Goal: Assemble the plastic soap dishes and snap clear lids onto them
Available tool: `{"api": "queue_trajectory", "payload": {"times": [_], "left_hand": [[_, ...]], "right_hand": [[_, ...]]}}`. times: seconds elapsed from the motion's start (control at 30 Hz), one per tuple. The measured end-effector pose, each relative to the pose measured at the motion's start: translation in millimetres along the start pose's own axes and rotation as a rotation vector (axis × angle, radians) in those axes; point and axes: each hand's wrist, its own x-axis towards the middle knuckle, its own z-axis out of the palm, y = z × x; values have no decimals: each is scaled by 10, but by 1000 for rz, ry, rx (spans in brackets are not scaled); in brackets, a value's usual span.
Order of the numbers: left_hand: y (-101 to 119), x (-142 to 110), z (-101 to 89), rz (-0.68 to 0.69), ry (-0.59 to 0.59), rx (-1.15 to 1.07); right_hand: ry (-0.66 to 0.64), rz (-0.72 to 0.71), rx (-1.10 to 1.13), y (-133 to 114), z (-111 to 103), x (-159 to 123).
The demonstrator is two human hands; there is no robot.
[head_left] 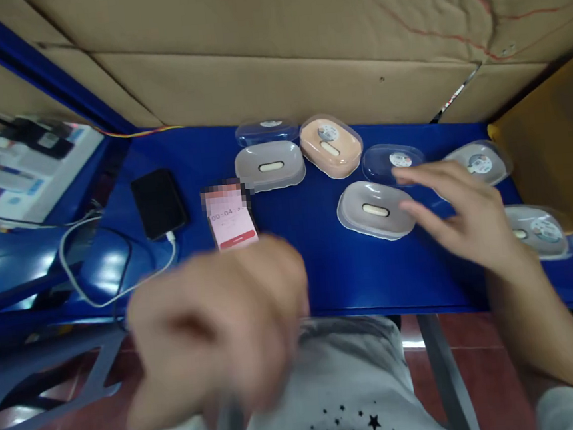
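Observation:
My left hand (219, 314) is raised close to the camera in front of a lit phone (231, 221). It is blurred, with its fingers curled in like a fist, and whatever it may hold is hidden. Over the right part of the table hovers my right hand (467, 212), thumb and fingers apart, holding nothing. Its fingertips are nearest to a grey oval plastic box (354, 217) with a pale pill-shaped bar in its middle. Just behind lies a clear lid (379, 163) with a round sticker. Whether the fingertips touch either one, I cannot tell.
Another grey box (287, 173), a clear lid (254, 135) and a lidded peach box (349, 159) stand along the back. More lidded grey boxes (497, 163) (530, 247) are at the right. A black device (158, 203) with a white cable lies left on the blue table (316, 272).

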Motion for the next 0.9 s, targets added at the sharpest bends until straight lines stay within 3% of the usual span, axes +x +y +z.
{"api": "queue_trajectory", "payload": {"times": [0.1, 0.13, 0.2, 0.3, 0.4, 0.47, 0.57, 0.63, 0.8, 0.9], "left_hand": [[-548, 528, -154, 77, 490, -273], [-734, 662, -210, 106, 540, -294], [-1066, 823, -301, 80, 514, -73], [-1393, 825, -346, 33, 548, 210], [-1520, 712, -323, 54, 465, 337], [-1536, 659, -294, 28, 318, 460], [-1511, 639, -235, -41, 81, 559], [-1466, 644, -185, -35, -8, 520], [-1290, 646, -38, 100, -80, 405], [-1229, 714, 12, 160, -32, 324]], "right_hand": [[61, 19, -72, 446, 77, 132], [95, 36, -94, 546, 103, 140], [123, 50, -104, 642, 160, 106], [4, -18, -33, 583, 243, 4], [-169, -104, -3, 462, 326, -59], [-242, -128, -17, 411, 387, -71], [-286, -143, 15, 378, 451, -70], [-280, -138, 71, 381, 457, -59], [-126, 54, -68, 603, 424, -23], [-96, 175, -173, 848, 436, -49]]}}
